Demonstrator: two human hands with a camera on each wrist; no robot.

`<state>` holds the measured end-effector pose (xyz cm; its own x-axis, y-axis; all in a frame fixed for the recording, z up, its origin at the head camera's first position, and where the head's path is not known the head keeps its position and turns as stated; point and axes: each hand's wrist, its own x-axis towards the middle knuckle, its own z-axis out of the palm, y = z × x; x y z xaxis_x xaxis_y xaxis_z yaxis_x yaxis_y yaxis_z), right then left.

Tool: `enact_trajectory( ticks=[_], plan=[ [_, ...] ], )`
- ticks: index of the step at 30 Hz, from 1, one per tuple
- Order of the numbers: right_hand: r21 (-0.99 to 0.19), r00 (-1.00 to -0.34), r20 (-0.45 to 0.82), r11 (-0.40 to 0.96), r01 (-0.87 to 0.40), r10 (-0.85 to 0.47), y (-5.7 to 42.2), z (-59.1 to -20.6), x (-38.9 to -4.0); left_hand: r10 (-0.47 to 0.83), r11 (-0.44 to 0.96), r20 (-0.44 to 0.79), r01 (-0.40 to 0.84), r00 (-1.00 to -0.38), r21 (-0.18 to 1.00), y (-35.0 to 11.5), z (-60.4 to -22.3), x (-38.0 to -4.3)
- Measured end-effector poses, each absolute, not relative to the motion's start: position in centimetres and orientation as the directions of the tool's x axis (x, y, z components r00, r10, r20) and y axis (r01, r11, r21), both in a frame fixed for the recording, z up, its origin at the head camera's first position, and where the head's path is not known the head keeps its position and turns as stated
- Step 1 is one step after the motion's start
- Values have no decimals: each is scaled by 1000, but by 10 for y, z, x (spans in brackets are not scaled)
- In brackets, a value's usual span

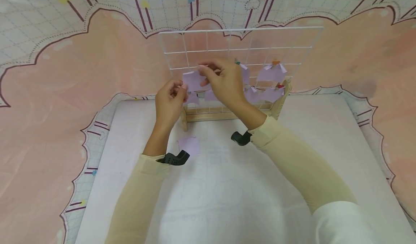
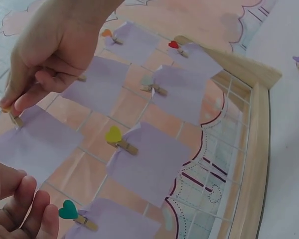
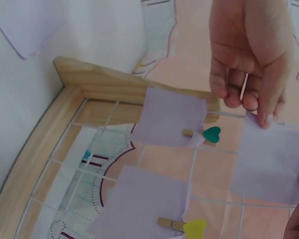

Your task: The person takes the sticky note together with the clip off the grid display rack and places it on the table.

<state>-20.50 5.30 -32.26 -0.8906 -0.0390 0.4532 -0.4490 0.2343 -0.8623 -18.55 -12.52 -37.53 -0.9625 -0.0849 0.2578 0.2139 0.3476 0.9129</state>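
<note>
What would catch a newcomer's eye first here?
Probably the left hand pinching a purple note at the white wire grid, beside the right hand, which pinches that note's clip. Then a yellow heart-topped clip near the middle of the left wrist view. In front of the grid, a loose purple sheet lies on the white table.

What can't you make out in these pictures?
Hidden: part of white grid, head view, behind right hand.
Cut off: left hand, left wrist view, left and bottom edges.
Cut off: loose purple paper, right wrist view, top edge.
Too small: shape of orange clip, head view.
</note>
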Motion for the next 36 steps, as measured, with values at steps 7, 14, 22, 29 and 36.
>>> enact_trajectory(
  ticks=[7,14,22,29,36],
  plan=[
    [-895,-913,406,186,-404,-30,65,-322,-194,-86,338,247,205,-965,919,-126,-373,-172],
    [-928,-934,357,98,-359,-35,78,-321,-185,-58,365,248,211,-967,907,-129,-374,-160],
    [-958,-957,284,26,-286,-58,95,-328,-175,-55,372,215,180,-975,911,-134,-381,-150],
    [-984,-983,179,-9,-179,-45,115,-340,-161,-53,364,184,153,-981,919,-137,-390,-144],
    [-995,-993,102,11,-103,-66,141,-360,-146,-80,390,168,124,-983,913,-143,-397,-137]
  ],
)
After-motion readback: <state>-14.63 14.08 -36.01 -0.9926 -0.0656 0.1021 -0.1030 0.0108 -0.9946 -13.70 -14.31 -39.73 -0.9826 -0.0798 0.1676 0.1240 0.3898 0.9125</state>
